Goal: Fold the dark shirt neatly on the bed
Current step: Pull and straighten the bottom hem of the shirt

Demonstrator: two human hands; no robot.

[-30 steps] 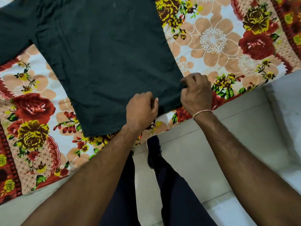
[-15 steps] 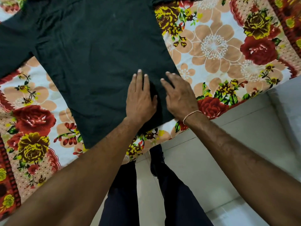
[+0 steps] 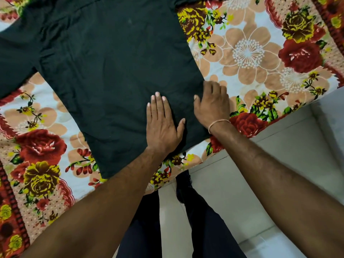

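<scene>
Dark shirt (image 3: 111, 71) is lying spread flat on the bed (image 3: 260, 53), over a floral bedsheet (image 3: 41, 146); hem toward the near bed edge, body running away from the viewer. Taking the shirt as landmark throughout.

Left of shirt: one sleeve (image 3: 14, 58) is extending outward and running off the picture edge. Collar end is not showing.

On the shirt, near the hem, right of centre: left hand (image 3: 160, 123) is pressing palm-down, fingers (image 3: 157, 101) straight and together, thumb splayed toward the right. It is grasping nothing, only flattening.

At the shirt's right side seam, just above the hem corner: right hand (image 3: 212, 105) is resting on the edge, fingers bent over the seam line. Whether they are pinching cloth or only pushing it, cannot tell. A thin thread band (image 3: 216, 122) is sitting on that wrist.

Right of shirt: bare sheet, then pale floor tiles (image 3: 279, 155) below the bed edge.

Handling judgement: the cloth is appearing thin, soft and light, with faint creases across the body, so it will likely drape and slip rather than hold a line. It is not fragile. Best hold seems to be pinching at hem corners or shoulder seam, with the other palm pinning the fold line. The soft mattress may be letting wrinkles re-form, so smoothing after each fold looks advisable.
</scene>
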